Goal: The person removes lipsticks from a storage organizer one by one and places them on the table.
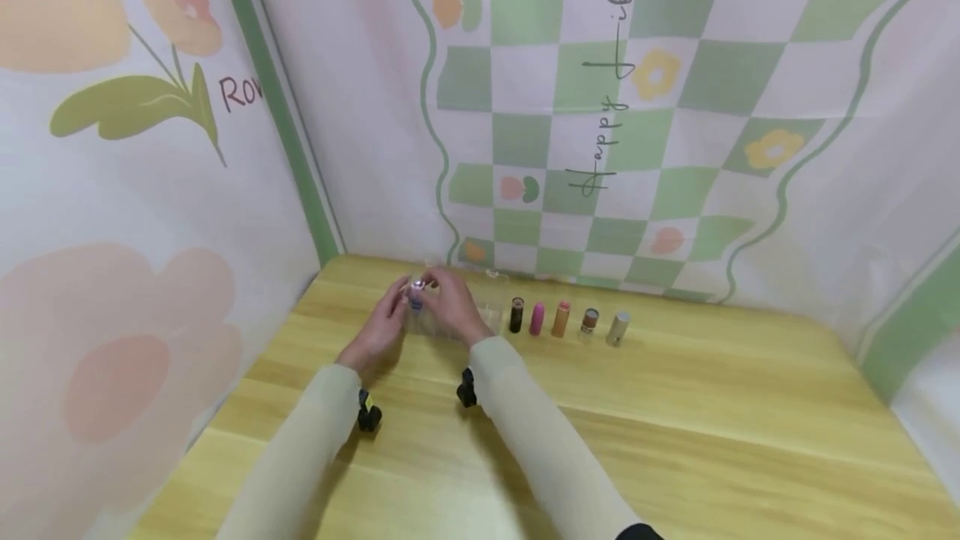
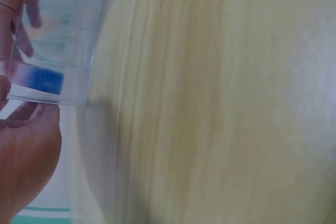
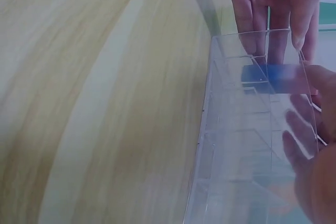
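Observation:
A clear divided organizer box (image 1: 491, 319) stands toward the back left of the table. My left hand (image 1: 382, 325) grips its left end wall, thumb on the inner side and fingers outside, as the left wrist view shows. A blue tube with a pinkish end, like a lipstick (image 3: 273, 78), stands in the end compartment beside that wall. The right hand (image 1: 450, 302) reaches over the box and pinches the tube's pinkish upper end. Its other fingers (image 3: 296, 150) show through the clear plastic. Whether the tube touches the compartment floor I cannot tell.
Right of the box several cosmetic tubes stand in a row: a black tube (image 1: 516, 317), a magenta tube (image 1: 537, 320), an orange-gold tube (image 1: 561, 320), a clear-and-brown one (image 1: 589, 322) and a silver tube (image 1: 618, 330). A patterned curtain (image 1: 517, 140) hangs behind the wooden table (image 1: 675, 423).

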{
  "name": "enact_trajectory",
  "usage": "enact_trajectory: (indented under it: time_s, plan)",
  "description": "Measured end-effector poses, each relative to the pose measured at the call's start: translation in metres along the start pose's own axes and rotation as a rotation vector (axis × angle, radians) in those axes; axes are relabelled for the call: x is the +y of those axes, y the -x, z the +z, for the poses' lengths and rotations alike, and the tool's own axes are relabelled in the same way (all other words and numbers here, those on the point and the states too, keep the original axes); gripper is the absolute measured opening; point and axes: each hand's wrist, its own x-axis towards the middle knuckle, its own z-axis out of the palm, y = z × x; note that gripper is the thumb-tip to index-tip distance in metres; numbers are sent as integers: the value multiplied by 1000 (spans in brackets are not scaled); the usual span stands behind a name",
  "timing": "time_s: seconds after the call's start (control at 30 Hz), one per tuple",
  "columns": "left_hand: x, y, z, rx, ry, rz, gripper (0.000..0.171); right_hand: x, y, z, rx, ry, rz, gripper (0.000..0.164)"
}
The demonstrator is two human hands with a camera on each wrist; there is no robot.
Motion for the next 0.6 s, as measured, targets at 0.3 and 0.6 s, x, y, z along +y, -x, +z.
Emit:
enact_trajectory:
  time_s: [0.3,0.6]
  plan:
    - [13,6,-3,-7,-8,-4,53,-1,1,0,39,-122,-17,19]
    - [0,1,-2,-2,-28,-14,55,1,0,-2,54,-176,-79,17]
